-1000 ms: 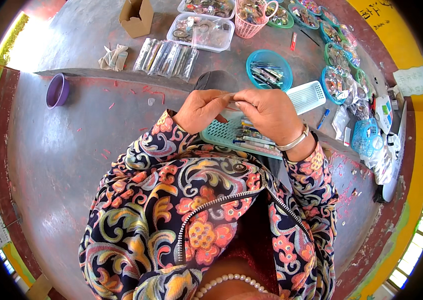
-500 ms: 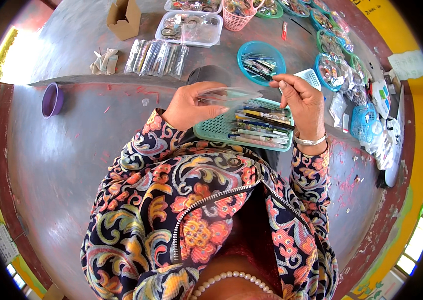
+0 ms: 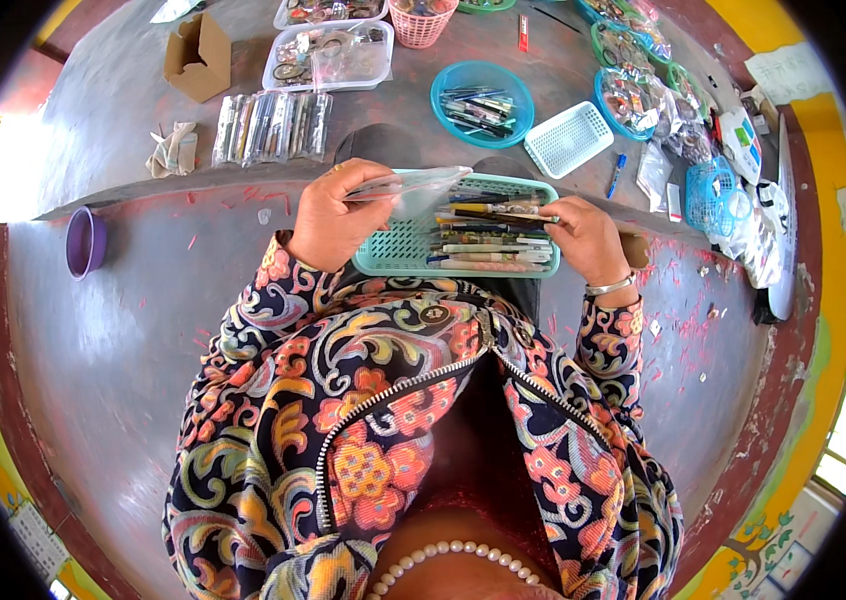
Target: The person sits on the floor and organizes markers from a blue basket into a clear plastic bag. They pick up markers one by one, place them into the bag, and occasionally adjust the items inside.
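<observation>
A mint-green plastic basket (image 3: 373,258) sits close in front of me, with several pens (image 3: 493,238) lying crosswise in it. Over the basket's left end, my left hand (image 3: 338,220) pinches a clear plastic bag (image 3: 428,188), its mouth toward the right. My right hand (image 3: 588,240) is at the right end of the basket, thumb and fingers closed on the end of a dark pen (image 3: 503,217) lying over the others. Beyond the basket, a round blue bowl (image 3: 523,115) holds more pens.
Packed pens in clear bags (image 3: 273,128) lie at the left, beside a folded cloth (image 3: 173,150) and an open cardboard box (image 3: 198,60). An empty pale basket (image 3: 570,140) and a blue pen (image 3: 617,174) lie right of the bowl. A purple tub (image 3: 86,243) stands far left.
My right hand has come down from near the blue bowl to the pens in the green basket. The bag in my left hand has tilted up slightly. The view has shifted a little.
</observation>
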A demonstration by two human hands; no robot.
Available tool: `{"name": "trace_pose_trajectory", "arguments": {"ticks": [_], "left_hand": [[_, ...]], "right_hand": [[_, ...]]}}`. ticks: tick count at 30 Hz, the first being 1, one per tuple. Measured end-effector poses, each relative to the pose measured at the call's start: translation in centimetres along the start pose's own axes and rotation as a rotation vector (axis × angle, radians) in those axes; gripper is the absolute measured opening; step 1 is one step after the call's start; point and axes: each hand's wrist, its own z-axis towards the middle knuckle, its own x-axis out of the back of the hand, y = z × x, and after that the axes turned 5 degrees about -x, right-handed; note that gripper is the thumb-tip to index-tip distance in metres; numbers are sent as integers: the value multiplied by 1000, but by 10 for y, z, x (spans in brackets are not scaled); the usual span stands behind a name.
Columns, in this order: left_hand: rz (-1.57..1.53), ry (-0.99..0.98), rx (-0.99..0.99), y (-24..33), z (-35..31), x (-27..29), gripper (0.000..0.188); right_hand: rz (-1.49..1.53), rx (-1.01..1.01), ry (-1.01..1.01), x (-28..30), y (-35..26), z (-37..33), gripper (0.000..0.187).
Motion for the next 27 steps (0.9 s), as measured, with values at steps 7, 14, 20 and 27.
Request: {"name": "trace_pose_trajectory", "arguments": {"ticks": [7,14,20,27], "left_hand": [[-15,15,37,2,1,-1,18],[-11,39,42,-1,3,3,20],[34,67,32,-2,5,1,21],[38,42,50,-3,5,3,21]], "right_hand": [[-208,98,87,-5,-10,-11,25],[-242,20,64,-7,3,-9,22],[449,-241,26,0,19,-16,17],[1447,-309,137,-12,35,-20,18]]}}
